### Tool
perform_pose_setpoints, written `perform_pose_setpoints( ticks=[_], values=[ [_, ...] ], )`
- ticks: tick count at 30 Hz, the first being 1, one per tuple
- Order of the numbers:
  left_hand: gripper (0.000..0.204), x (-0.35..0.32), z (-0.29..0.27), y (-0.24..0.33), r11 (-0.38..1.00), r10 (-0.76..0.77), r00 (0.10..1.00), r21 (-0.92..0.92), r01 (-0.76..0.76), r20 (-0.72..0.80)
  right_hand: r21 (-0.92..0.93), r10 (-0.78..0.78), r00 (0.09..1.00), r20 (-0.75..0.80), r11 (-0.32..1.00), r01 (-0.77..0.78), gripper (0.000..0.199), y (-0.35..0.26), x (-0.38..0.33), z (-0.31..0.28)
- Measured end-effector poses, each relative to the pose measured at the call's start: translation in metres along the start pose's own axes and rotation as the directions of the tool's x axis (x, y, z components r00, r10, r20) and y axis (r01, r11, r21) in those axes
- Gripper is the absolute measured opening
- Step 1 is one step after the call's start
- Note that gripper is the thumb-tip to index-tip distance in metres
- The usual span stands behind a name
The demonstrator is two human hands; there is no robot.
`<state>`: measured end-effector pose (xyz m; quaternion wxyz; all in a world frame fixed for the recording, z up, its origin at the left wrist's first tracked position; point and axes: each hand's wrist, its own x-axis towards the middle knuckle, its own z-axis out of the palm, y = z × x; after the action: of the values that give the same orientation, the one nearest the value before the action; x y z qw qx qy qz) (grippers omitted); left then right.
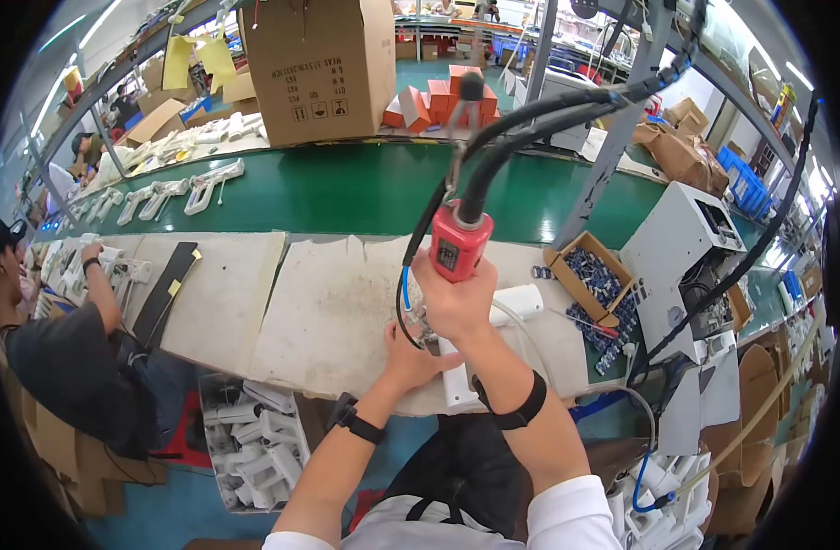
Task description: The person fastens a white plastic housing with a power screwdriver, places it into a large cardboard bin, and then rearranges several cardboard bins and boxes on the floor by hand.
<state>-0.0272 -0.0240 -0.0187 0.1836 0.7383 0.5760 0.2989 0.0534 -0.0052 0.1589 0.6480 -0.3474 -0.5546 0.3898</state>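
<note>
My right hand [458,301] is wrapped around a red power screwdriver [460,240], which hangs upright from above on a thick black hose. Below it, on the worktable, lies a white plastic housing [459,383]; another white stretch [521,304] shows beyond my right wrist. My left hand [412,356] grips the housing from the left, thumb toward me and fingers close under the tool. The tool's tip and the spot it meets are hidden by my right hand. A thin black cable with a blue section loops down beside my left fingers.
A cardboard box of small dark parts [596,275] stands at the right, more parts spilled beside it. Behind runs a green conveyor [337,192] with white assemblies [214,186]. A grey-white machine [681,266] stands far right. At left sits a co-worker [81,357], near a bin of white parts [255,445].
</note>
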Motion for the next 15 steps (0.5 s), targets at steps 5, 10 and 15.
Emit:
perform_pose_setpoints(
  ticks=[5,10,15],
  values=[
    [0.102,0.003,0.009,-0.010,0.999,-0.039,0.999,-0.006,0.038,-0.028,-0.038,-0.025,1.000,-0.019,0.999,0.024,0.009,0.001,0.002,-0.006],
    [0.109,0.003,-0.004,0.006,0.990,-0.124,0.992,-0.069,0.122,-0.019,0.051,-0.148,0.986,-0.077,0.987,0.152,0.007,-0.054,0.010,-0.030],
    [0.108,0.001,-0.006,0.007,0.994,-0.110,0.992,-0.031,0.108,-0.056,-0.003,-0.118,0.991,-0.064,0.993,0.118,0.012,-0.032,0.008,-0.029]
  ],
)
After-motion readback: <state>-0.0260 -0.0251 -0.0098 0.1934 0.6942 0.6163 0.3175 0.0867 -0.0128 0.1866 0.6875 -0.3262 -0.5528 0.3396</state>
